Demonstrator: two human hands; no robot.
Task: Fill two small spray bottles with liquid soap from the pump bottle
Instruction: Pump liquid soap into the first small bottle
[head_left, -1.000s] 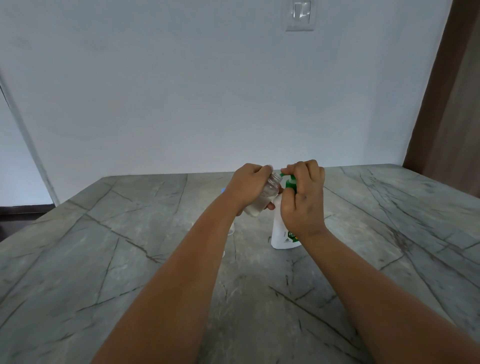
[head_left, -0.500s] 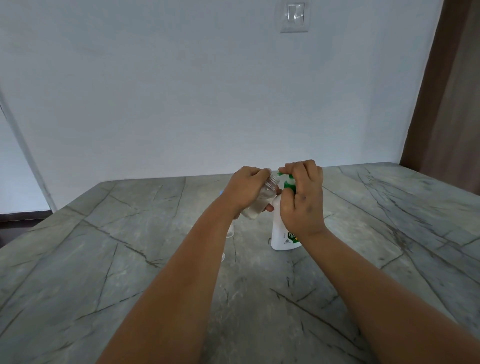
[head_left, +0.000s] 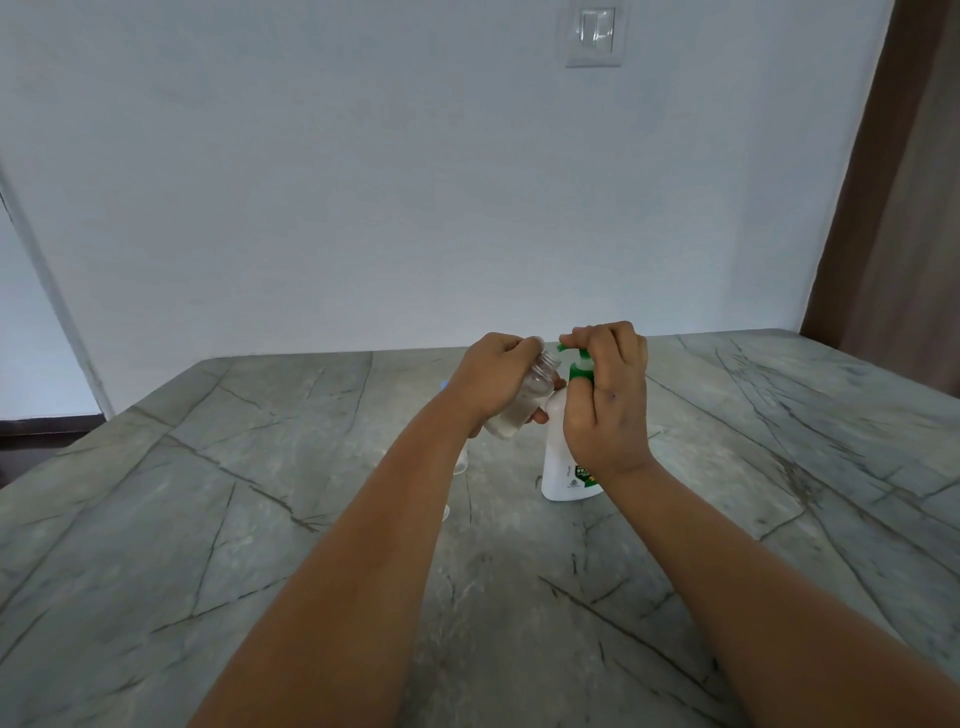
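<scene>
My left hand (head_left: 493, 382) grips a small clear bottle (head_left: 522, 405) with no cap, tilted so its open mouth points right, just under the green nozzle. A little pale liquid sits in its lower end. The white pump bottle (head_left: 558, 467) with a green label stands upright on the grey marble table (head_left: 234, 493). My right hand (head_left: 608, 410) covers its top, with fingers curled over the green pump head (head_left: 579, 370). The green collar and stem show below the fingers.
Small clear pieces (head_left: 460, 461) and a blue bit (head_left: 444, 385) lie on the table, mostly hidden behind my left forearm. A white wall with a switch plate (head_left: 595, 34) rises behind the table. A brown door (head_left: 893, 208) stands at the right.
The pump head has come up under my right hand, so more green stem shows. The small bottle stays at the nozzle in my left hand.
</scene>
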